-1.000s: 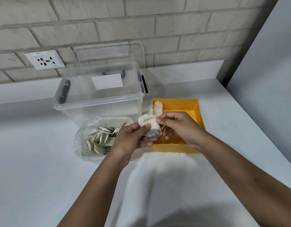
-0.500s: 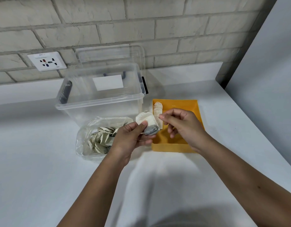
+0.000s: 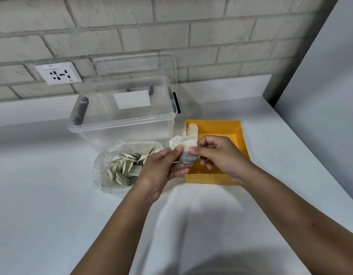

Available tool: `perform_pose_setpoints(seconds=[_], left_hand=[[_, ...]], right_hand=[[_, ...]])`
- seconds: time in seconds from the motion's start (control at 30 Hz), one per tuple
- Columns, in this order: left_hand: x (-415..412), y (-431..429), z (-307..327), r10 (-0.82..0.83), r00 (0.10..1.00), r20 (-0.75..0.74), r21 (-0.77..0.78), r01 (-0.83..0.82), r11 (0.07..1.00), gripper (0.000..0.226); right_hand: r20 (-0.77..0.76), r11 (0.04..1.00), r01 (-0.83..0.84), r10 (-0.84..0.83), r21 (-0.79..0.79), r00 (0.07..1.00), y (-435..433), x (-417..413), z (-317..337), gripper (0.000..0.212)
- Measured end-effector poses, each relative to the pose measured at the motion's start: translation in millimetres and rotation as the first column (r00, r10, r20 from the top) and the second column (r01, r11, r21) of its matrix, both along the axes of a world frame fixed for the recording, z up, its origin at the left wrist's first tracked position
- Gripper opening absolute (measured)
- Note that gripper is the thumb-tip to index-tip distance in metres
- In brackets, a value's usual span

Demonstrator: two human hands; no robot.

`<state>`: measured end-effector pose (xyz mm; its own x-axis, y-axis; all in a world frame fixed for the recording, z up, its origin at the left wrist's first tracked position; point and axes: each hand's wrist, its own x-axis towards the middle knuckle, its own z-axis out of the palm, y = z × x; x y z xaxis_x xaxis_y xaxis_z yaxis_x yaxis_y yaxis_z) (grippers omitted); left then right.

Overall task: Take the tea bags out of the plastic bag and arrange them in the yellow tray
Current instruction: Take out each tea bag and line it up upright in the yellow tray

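White surface [image 3: 42,215] fills most of your view and runs back to a pale brick wall [image 3: 171,26]. A grey panel [image 3: 320,96] closes off the right side.

Clear storage bin [image 3: 120,133] stands upright at the back left of centre, open-topped, with a white label on its far wall. Its clear lid [image 3: 136,64] leans behind it against the bricks.

Yellow tray [image 3: 244,139] sits flat just right of the bin, its near left corner partly hidden by your hands.

Plastic bag [image 3: 104,167] lies in front of the bin and just left of the tray, mouth towards the bin. The loose tea bags [image 3: 124,169] are piled inside it; a count is not possible.

Your left hand [image 3: 161,169] reaches in above the bag's right edge, thumb and curled fingers pinching the held tea bag [image 3: 186,147] from the left. Your right hand [image 3: 221,155] is over the tray's near half, with thumb and forefinger pinching the same tea bag from the right and the other fingers curled beneath. The held tea bag is above the tray's left rim, pale paper on top, darker at its lower end.

One placed tea bag [image 3: 192,130] lies in the tray's far left corner along the left wall, its near end hidden behind the held one.

White wall socket [image 3: 58,73] is set in the bricks, left of the lid.
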<state>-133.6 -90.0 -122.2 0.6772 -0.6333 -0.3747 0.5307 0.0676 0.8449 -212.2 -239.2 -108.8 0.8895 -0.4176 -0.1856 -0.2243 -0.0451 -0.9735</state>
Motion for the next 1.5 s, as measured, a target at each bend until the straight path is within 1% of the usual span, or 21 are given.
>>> perform_pose_setpoints(seconds=[0.13,0.2,0.27,0.33,0.37,0.43,0.53,0.6,0.67,0.8,0.9,1.0,1.07,1.13,1.2,1.23,1.3,1.33,1.37,1.43,1.5], left_hand=[[1.9,1.2,-2.8,0.02,1.0,-0.019,0.0,-0.02,1.0,0.016],[3.1,1.8,-3.4,0.036,0.999,-0.026,0.006,-0.036,0.999,0.014],[6.0,2.9,-3.6,0.071,0.997,-0.006,0.024,-0.071,0.997,0.012],[11.6,5.5,-4.8,0.124,0.989,0.086,0.079,-0.131,0.988,0.012],[15.2,7.7,-6.2,0.148,0.977,0.153,0.118,-0.166,0.979,0.013],[21.4,11.5,-9.1,0.174,0.95,0.258,0.179,-0.224,0.958,0.012],[22.5,12.4,-11.0,0.177,0.935,0.309,0.205,-0.247,0.947,0.011],[20.3,10.1,-12.0,0.175,0.927,0.331,0.209,-0.253,0.945,0.012],[18.6,8.7,-14.6,0.183,0.917,0.354,0.214,-0.27,0.939,0.012],[18.8,8.3,-20.4,0.17,0.92,0.352,0.214,-0.256,0.943,0.01],[18.1,7.7,-21.3,0.169,0.932,0.32,0.211,-0.244,0.947,0.009],[16.8,7.2,-20.9,0.166,0.946,0.278,0.197,-0.225,0.954,0.008],[16.8,7.3,-21.2,0.149,0.951,0.27,0.203,-0.208,0.957,0.008],[17.3,7.5,-20.6,0.138,0.958,0.253,0.197,-0.19,0.962,0.009],[17.7,7.8,-19.5,0.133,0.964,0.228,0.185,-0.177,0.967,0.009],[17.8,8.0,-18.7,0.132,0.967,0.217,0.178,-0.173,0.969,0.008],[17.6,7.0,-17.1,0.129,0.969,0.209,0.168,-0.165,0.972,0.008],[17.4,5.6,-16.6,0.126,0.97,0.208,0.165,-0.161,0.973,0.008],[16.9,4.2,-16.4,0.121,0.97,0.21,0.163,-0.157,0.974,0.009],[15.5,0.9,-15.6,0.113,0.966,0.23,0.165,-0.154,0.974,0.012],[12.7,-2.2,-14.5,0.104,0.96,0.261,0.175,-0.153,0.973,0.015]], right_hand=[[-0.013,0.99,-0.046,0.048,0.133,0.999,-7.5,0.5,-1.4,0.012],[-0.005,0.986,-0.013,0.014,0.166,1.0,-11.6,1.9,-3.4,0.011],[-0.013,0.987,0.102,-0.101,0.125,0.995,-22.2,5.7,-8.2,0.013],[-0.062,0.982,0.188,-0.187,0.02,0.98,-37.9,10.5,-18.0,0.02],[-0.106,0.981,0.191,-0.193,-0.028,0.976,-44.7,12.9,-24.3,0.022],[-0.22,0.988,0.129,-0.146,-0.089,0.964,-53.4,17.8,-38.8,0.024],[-0.363,0.995,-0.004,-0.034,-0.104,0.931,-54.7,25.7,-57.8,0.023],[-0.407,0.995,-0.048,0.009,-0.086,0.913,-53.3,32.9,-67.5,0.023],[-0.418,0.994,-0.052,0.006,-0.099,0.909,-52.7,41.3,-74.6,0.021],[-0.364,0.979,0.014,-0.088,-0.201,0.927,-54.2,54.2,-79.5,0.019],[-0.316,0.975,0.064,-0.13,-0.211,0.94,-56.1,58.7,-81.6,0.019],[-0.319,0.969,0.057,-0.134,-0.241,0.938,-56.4,61.6,-84.6,0.023],[-0.332,0.955,0.04,-0.141,-0.293,0.933,-56.8,61.9,-85.4,0.03],[-0.316,0.92,0.04,-0.174,-0.39,0.933,-57.2,60.0,-82.7,0.038],[-0.225,0.876,0.098,-0.228,-0.473,0.947,-54.7,55.4,-75.4,0.038],[-0.159,0.887,0.144,-0.234,-0.439,0.959,-50.6,51.5,-68.3,0.033],[-0.049,0.96,0.174,-0.189,-0.22,0.981,-37.4,41.4,-51.3,0.02],[-0.02,0.985,0.13,-0.133,-0.11,0.991,-29.1,36.1,-42.2,0.017],[-0.007,0.997,0.064,-0.064,-0.049,0.998,-21.6,31.8,-35.2,0.017],[-0.006,0.998,-0.036,0.035,-0.06,0.999,-9.7,27.2,-28.7,0.02],[-0.009,0.99,-0.037,0.036,-0.137,0.999,-5.2,25.3,-28.4,0.021]])
